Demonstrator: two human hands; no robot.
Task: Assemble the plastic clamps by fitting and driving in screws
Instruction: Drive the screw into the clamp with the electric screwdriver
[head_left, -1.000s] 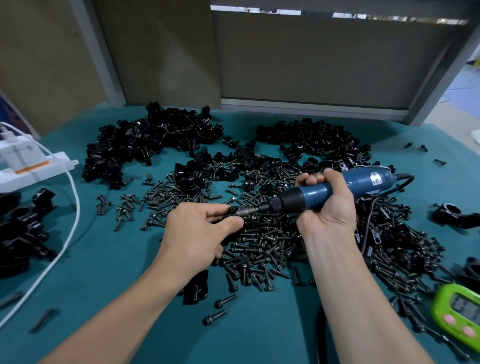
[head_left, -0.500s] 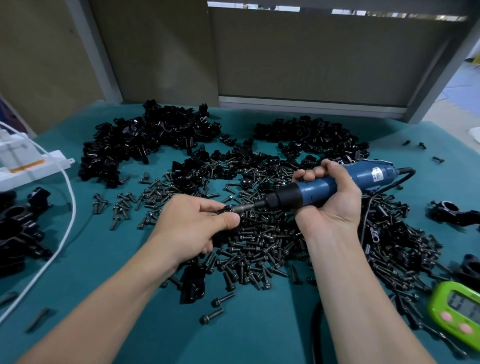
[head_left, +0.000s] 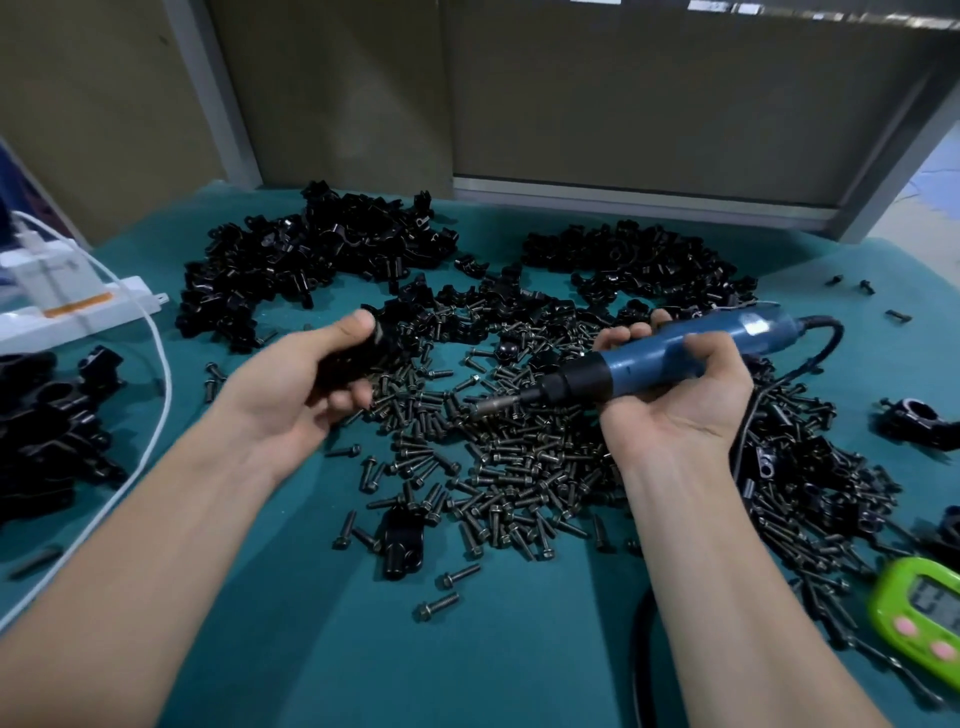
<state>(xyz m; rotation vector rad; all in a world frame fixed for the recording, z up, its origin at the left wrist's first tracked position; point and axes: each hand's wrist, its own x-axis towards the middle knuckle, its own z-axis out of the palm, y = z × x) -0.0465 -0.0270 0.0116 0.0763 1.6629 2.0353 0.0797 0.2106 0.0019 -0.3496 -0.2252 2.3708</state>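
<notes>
My left hand (head_left: 306, 384) is closed around a black plastic clamp (head_left: 353, 364), palm turned up, left of the screw pile. My right hand (head_left: 675, 395) grips a blue electric screwdriver (head_left: 675, 353) whose metal bit (head_left: 493, 406) points left and down over the pile of dark screws (head_left: 509, 462). The bit is apart from the clamp. Heaps of black clamp parts (head_left: 322, 260) lie at the back of the teal table (head_left: 519, 649). A single clamp (head_left: 402, 540) lies near the front among loose screws.
A white power strip (head_left: 67, 312) with a white cable (head_left: 156, 364) sits at left, above a group of assembled clamps (head_left: 47, 431). A green timer (head_left: 924, 608) is at the right front. More clamps (head_left: 914, 415) lie at the right edge. The screwdriver's black cord (head_left: 748, 415) trails right.
My left hand has pulled away to the left with the clamp and turned palm up, leaving the bit. The screwdriver has tipped slightly downward over the screws.
</notes>
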